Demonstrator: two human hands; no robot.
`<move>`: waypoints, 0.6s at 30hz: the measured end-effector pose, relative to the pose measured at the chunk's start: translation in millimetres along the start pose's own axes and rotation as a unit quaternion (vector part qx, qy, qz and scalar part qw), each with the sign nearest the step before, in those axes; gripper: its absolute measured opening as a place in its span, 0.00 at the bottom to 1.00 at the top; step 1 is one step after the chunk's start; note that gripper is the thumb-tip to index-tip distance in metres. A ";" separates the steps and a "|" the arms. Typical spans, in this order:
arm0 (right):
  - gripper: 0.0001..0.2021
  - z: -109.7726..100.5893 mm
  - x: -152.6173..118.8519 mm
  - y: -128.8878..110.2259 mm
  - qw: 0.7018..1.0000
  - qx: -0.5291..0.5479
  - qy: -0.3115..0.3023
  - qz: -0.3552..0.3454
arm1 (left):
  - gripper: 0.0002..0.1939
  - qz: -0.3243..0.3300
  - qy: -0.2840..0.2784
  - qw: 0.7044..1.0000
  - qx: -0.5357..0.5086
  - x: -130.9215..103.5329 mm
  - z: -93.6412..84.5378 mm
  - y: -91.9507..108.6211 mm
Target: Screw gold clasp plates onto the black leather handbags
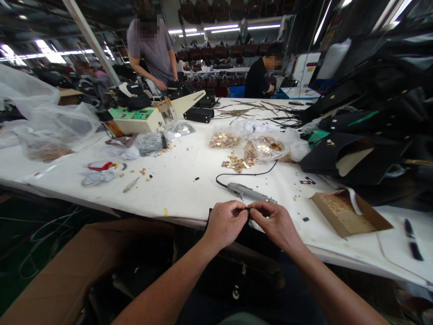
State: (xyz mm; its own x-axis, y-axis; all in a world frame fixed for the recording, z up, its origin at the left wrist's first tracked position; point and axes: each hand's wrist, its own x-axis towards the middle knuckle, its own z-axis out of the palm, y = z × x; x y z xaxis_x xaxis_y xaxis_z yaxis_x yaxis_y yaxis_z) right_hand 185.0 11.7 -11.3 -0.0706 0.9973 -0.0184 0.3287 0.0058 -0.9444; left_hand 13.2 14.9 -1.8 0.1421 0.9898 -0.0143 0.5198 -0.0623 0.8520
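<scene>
My left hand [224, 222] and my right hand [275, 224] meet at the table's front edge, thumbs and forefingers pinched together. Between the fingertips is a thin black piece [249, 209], mostly covered; its exact kind cannot be made out. Below the hands, a black bag [233, 275] with gold-coloured fittings lies in shadow on my lap. Just beyond my fingers a grey electric screwdriver [248, 193] rests on the white table [182, 180], its cable curving away behind it.
Gold metal parts [238, 162] spill from plastic bags [265, 148] beyond the screwdriver. A cardboard tray of small parts [352, 212] and a brush [413, 240] are at right, below stacked black bags [355, 153]. A machine [138, 118] stands back left. Two people work across the table.
</scene>
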 end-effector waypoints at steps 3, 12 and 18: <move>0.10 -0.4 -2.4 -2.7 1.000 -0.007 -0.008 -0.009 | 0.09 -0.007 0.003 1.000 -0.003 -0.9 0.9 1.8; 0.11 -5.3 0.2 0.0 0.994 0.071 -0.080 0.031 | 0.11 0.000 -0.057 0.998 -0.014 6.9 -7.5 -3.1; 0.13 -5.6 -2.2 2.1 0.987 0.108 -0.097 0.063 | 0.10 0.033 -0.109 0.993 -0.009 17.3 -15.1 -4.6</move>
State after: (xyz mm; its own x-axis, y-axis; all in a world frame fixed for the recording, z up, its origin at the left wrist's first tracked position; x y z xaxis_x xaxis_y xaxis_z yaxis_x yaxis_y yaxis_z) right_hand 191.1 9.9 -11.4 -0.2289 0.9562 -0.1826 0.1390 -0.1536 -0.9783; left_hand 0.6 34.3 2.0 0.3558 0.9319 -0.0701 0.4889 -0.1217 0.8638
